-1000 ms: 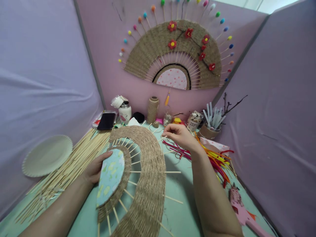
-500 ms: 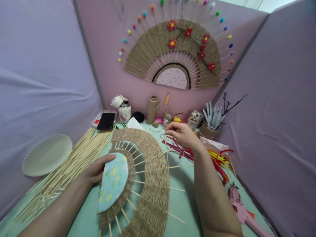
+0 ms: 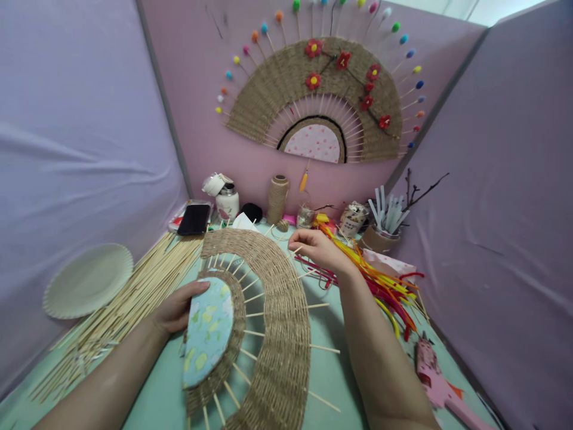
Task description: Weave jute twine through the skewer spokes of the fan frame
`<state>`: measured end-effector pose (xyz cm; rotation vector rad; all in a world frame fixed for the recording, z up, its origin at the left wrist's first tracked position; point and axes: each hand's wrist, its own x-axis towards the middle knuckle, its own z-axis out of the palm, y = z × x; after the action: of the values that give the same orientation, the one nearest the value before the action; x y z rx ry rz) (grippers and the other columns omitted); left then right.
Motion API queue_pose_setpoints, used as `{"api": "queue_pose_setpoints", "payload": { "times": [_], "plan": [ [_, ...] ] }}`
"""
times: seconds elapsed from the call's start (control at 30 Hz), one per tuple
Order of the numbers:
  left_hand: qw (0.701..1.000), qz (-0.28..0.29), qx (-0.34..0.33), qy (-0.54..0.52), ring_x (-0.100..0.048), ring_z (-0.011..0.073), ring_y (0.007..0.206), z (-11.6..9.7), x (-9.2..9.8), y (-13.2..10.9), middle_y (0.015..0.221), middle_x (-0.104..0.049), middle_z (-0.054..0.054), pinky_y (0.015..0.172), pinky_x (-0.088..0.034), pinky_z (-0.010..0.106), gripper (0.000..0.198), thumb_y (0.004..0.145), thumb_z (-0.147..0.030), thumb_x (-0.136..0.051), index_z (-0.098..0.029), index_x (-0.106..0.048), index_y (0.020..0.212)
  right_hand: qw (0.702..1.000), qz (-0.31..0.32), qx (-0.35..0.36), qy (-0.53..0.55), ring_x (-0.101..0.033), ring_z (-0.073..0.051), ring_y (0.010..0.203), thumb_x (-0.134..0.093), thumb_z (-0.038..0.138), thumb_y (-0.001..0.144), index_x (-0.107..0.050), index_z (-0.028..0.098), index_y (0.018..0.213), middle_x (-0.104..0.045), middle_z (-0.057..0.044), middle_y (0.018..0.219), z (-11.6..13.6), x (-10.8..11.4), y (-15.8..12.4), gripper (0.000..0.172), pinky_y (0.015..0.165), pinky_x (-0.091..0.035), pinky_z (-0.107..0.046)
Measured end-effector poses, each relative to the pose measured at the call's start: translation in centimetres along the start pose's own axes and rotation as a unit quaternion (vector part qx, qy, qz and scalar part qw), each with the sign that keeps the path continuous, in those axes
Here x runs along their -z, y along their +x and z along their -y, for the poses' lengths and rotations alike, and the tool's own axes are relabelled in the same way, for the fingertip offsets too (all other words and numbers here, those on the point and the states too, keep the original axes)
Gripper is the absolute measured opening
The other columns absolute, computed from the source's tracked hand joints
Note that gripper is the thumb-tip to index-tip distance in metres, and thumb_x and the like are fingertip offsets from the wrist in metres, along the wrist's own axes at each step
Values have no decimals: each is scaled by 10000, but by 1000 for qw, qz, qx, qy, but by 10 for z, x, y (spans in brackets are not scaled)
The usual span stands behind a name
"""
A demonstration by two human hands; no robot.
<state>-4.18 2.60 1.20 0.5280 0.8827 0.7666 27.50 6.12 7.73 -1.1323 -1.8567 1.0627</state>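
Note:
A woven twine fan on thin wooden sticks stands tilted before me, its ribs poking past the outer rim. My left hand grips its straight inner side, thumb over the blue patterned half-circle and the other fingers hidden behind. At the fan's upper right edge, my right hand is closed in a pinch beside a stick tip. A thin strand of twine showed at these fingertips a moment ago; now it is hardly visible.
Loose wooden sticks and a pale plate lie left. Behind stand a twine spool, a white bottle and jars. Coloured pipe cleaners and a pink glue gun lie right. A finished fan hangs on the wall.
My right hand has shifted left and slightly down, closer to the fan's rim, uncovering more of the pipe cleaners. The fan has moved slightly right; my left hand keeps its hold.

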Motion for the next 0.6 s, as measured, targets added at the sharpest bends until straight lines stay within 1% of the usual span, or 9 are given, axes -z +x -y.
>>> {"api": "queue_pose_setpoints", "payload": {
  "times": [0.1, 0.2, 0.3, 0.4, 0.5, 0.6],
  "plan": [
    [1000, -3, -4, 2, -688, 237, 540, 1, 1, 1, 640, -726, 141, 566, -582, 326, 115, 714, -67, -609, -70, -722, 694, 999, 30, -8, 27, -448, -90, 576, -576, 312, 815, -585, 166, 751, -515, 28, 641, 2, -7, 1, 159, 541, -347, -226],
    [1000, -20, -8, -8, -700, 245, 569, 2, 0, 3, 654, -729, 148, 605, -591, 343, 142, 750, -67, -585, -68, -718, 699, 998, 37, -11, 44, -459, -89, 584, -570, 302, 817, -583, 164, 752, -522, 27, 645, 3, -10, 1, 152, 556, -359, -226],
    [998, -49, -14, -21, -709, 248, 593, 1, -4, 3, 664, -732, 150, 631, -597, 358, 188, 800, -77, -543, -69, -708, 709, 999, 26, -14, 43, -450, -91, 577, -576, 311, 813, -580, 169, 765, -528, 26, 650, 3, -8, 1, 150, 538, -346, -226],
    [998, -63, -16, -26, -702, 228, 561, 0, -8, 2, 637, -726, 134, 611, -597, 346, 238, 837, -77, -496, -77, -697, 708, 1000, 6, -9, 24, -460, -98, 597, -603, 325, 798, -586, 169, 761, -531, 22, 659, 0, -5, 2, 161, 559, -356, -233],
    [998, -64, -10, -28, -697, 229, 539, 0, -9, 1, 615, -718, 136, 579, -594, 347, 272, 850, -77, -474, -70, -691, 686, 1000, -15, 9, -11, -467, -105, 618, -629, 316, 784, -599, 168, 739, -538, 22, 660, -2, -3, 3, 157, 596, -369, -245],
    [999, -46, 2, -28, -696, 244, 536, 0, -6, 1, 610, -715, 145, 571, -593, 362, 246, 833, -88, -509, -62, -698, 679, 998, -26, 36, -45, -497, -119, 667, -617, 283, 796, -619, 170, 744, -590, 4, 712, -1, -1, 3, 124, 645, -389, -259]
  ]
}}
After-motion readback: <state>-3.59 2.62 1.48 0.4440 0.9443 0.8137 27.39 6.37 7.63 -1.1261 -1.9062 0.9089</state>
